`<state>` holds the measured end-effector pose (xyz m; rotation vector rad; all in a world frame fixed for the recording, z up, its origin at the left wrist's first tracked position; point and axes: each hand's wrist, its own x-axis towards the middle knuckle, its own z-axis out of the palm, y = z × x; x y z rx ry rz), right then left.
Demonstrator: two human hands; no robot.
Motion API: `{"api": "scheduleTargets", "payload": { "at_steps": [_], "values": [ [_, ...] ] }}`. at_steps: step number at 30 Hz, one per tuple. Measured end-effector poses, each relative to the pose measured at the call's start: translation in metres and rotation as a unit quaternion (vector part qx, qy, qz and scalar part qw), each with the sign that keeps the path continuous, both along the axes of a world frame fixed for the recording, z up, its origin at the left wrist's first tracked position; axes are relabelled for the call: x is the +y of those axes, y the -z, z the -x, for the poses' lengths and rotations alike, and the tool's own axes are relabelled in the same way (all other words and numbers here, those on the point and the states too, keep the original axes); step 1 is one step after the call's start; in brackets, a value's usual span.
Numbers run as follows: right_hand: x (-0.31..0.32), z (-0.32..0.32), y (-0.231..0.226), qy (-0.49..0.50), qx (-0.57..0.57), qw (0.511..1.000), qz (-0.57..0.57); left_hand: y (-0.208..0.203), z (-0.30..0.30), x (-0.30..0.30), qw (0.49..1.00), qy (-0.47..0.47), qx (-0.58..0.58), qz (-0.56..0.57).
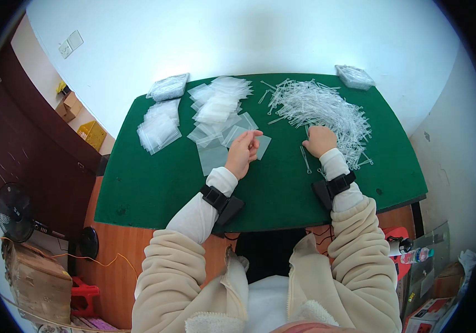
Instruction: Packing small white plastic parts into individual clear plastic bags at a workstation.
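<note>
Plastic sticks [321,105], clear with looped ends, are heaped on the right half of the green tabletop [271,200]. Right hand [320,141] is set at the heap's near left edge, fingers curled down; whether a stick is pinched cannot be told, fingertips being hidden. Left hand [243,154] is held at the near right edge of the fanned clear bags [215,108], fingers partly folded, forefinger pointed right; grip cannot be told, as thin film could be missed.

Risks, as judged: neighbours could be dragged out by a pull, since the sticks are crossed and probably tangled. A loose stick [305,160], just beside the right hand, could be swept aside by the cuff or the black wrist box [322,194]. Two bags could be lifted as one, caused by overlap and cling. Stray sticks [263,96] between heap and bags could be overlooked, clear being laid near clear.
</note>
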<state>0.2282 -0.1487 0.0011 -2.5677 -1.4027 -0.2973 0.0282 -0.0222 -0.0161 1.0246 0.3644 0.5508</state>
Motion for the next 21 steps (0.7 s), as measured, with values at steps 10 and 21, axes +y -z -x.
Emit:
{"api": "scheduleTargets", "payload": {
  "at_steps": [10, 21],
  "values": [
    [0.007, -0.003, 0.015, -0.044, 0.082, 0.995, -0.044, 0.0, -0.003, -0.004, 0.998, 0.004, 0.014, -0.053],
    [0.011, 0.003, 0.021, -0.069, 0.002, 0.998, -0.003, 0.002, -0.004, -0.006, 0.993, 0.037, 0.008, -0.111]
  ]
}}
